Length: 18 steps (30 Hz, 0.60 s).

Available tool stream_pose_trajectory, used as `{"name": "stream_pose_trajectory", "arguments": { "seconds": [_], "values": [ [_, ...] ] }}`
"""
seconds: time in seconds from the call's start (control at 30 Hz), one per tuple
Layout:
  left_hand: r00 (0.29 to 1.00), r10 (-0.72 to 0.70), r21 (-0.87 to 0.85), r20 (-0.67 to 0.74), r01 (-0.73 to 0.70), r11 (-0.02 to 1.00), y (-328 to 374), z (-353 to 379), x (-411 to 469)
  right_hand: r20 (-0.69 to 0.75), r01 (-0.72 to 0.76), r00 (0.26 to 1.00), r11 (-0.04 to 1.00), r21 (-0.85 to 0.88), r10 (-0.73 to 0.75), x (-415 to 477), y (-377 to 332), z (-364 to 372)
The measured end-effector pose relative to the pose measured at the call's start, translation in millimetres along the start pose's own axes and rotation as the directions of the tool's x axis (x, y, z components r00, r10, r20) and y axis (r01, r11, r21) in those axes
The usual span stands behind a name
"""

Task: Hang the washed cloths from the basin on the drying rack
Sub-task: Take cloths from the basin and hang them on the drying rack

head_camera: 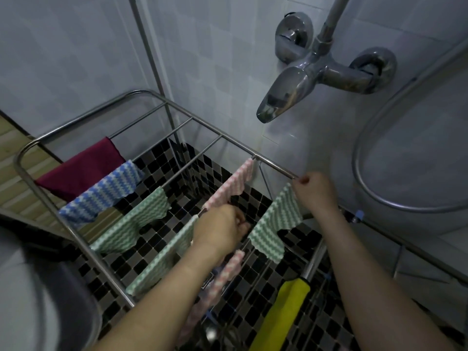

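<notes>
Now the green cloth (276,224) hangs at the right end of the drying rack (76,234), its long axis running from the far rail back toward the person. The right hand (314,191) pinches its far top corner just by that rail. The left hand (220,229), fingers curled, sits just beside the cloth's near edge, next to the pink cloth (233,186); whether it grips either I cannot tell, though it seems best placed to straighten the near end.

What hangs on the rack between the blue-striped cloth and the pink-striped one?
A green-striped cloth and a second green-striped cloth, hanging side by side, in the head view.
</notes>
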<state>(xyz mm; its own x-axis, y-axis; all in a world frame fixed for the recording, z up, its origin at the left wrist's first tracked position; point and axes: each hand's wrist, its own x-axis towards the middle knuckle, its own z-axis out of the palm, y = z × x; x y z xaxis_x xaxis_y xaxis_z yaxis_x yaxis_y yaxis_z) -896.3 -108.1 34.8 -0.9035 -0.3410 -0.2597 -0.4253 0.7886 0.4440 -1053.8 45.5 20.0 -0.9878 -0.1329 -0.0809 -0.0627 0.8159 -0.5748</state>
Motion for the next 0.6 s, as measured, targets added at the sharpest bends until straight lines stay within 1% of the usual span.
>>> {"name": "stream_pose_trajectory", "arguments": {
  "seconds": [0.03, 0.1, 0.17, 0.2, 0.27, 0.33, 0.47, 0.53, 0.6],
  "values": [
    [0.999, 0.022, 0.029, 0.025, -0.023, 0.999, 2, 4, 1, 0.072, -0.038, 0.997, 0.999, -0.010, 0.038, -1, 6, 4],
    [0.997, 0.043, 0.073, 0.056, -0.047, 0.996, 4, 13, 2, 0.221, -0.085, 0.972, 0.996, 0.031, 0.076, -3, 13, 11],
    [0.997, 0.050, 0.104, 0.057, -0.056, 0.993, 7, 20, 5, 0.278, -0.146, 0.955, 0.981, 0.128, 0.105, -2, 16, 16],
    [0.998, 0.055, 0.119, 0.044, -0.060, 0.991, 7, 21, 5, 0.277, -0.165, 0.954, 0.972, 0.168, 0.114, -2, 15, 18],
    [0.997, 0.071, 0.144, 0.021, -0.073, 0.987, 9, 22, 7, 0.268, -0.168, 0.957, 0.969, 0.182, 0.115, 0, 14, 19],
    [0.995, 0.101, 0.180, 0.009, -0.101, 0.979, 12, 24, 7, 0.255, -0.130, 0.963, 0.982, 0.139, 0.091, 2, 11, 17],
    [0.984, 0.175, 0.259, -0.044, -0.158, 0.953, 16, 29, 6, 0.138, -0.014, 0.990, 0.999, 0.034, 0.009, 5, 2, 12],
    [0.982, 0.183, 0.260, -0.042, -0.166, 0.951, 18, 31, 5, 0.119, -0.007, 0.993, 1.000, 0.003, 0.007, 5, 2, 12],
    [0.985, 0.167, 0.227, -0.031, -0.156, 0.961, 16, 32, 6, 0.107, -0.027, 0.994, 1.000, 0.014, 0.025, 5, 4, 13]
  ]
}}
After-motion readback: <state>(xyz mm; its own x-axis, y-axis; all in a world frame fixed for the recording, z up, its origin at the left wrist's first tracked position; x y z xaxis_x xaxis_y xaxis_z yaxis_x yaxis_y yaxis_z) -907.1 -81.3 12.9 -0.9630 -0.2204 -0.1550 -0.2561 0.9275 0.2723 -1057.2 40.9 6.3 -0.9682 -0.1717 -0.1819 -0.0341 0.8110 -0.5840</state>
